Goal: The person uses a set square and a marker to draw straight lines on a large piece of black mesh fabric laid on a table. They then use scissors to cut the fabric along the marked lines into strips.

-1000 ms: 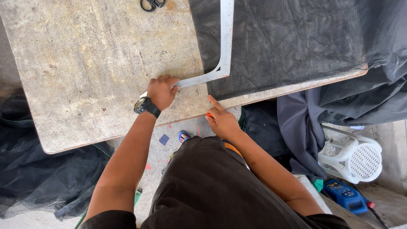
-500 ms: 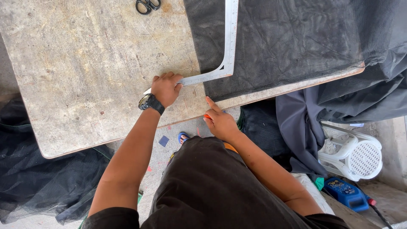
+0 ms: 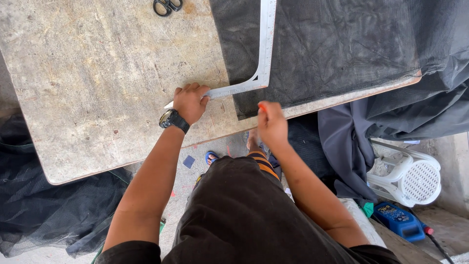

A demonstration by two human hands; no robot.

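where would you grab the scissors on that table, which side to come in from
Judging from the near side: only the two black finger loops of the scissors show, at the table's far edge; the blades run out of view. Grip the loops, reaching over bare tabletop left of the black mesh.

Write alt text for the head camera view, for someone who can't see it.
Seen from above, a person's left hand presses a metal framing square onto a worn tabletop, while the right hand holds a small orange marker at the edge of black mesh fabric. Scissors lie at the table's far edge; a white plastic chair stands at right.
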